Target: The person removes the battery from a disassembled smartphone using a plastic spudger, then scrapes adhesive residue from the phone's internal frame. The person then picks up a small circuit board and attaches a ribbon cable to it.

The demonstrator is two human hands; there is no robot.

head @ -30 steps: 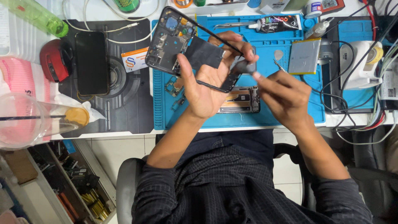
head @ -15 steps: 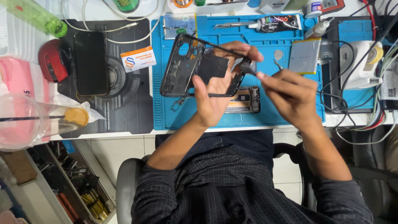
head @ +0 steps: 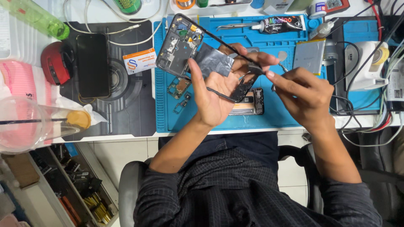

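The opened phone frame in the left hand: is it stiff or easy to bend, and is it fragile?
The phone frame is probably light, since the left hand holds it up alone. Its thin empty lower rim may flex, so likely fragile there. Exposed small parts at the top look easy to damage. The right hand works at its edge.

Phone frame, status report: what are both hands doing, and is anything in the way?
Left hand holds opened phone frame above blue mat. Right hand pinches thin tool at frame's lower edge. Loose boards and battery lie on mat, clear of hands.
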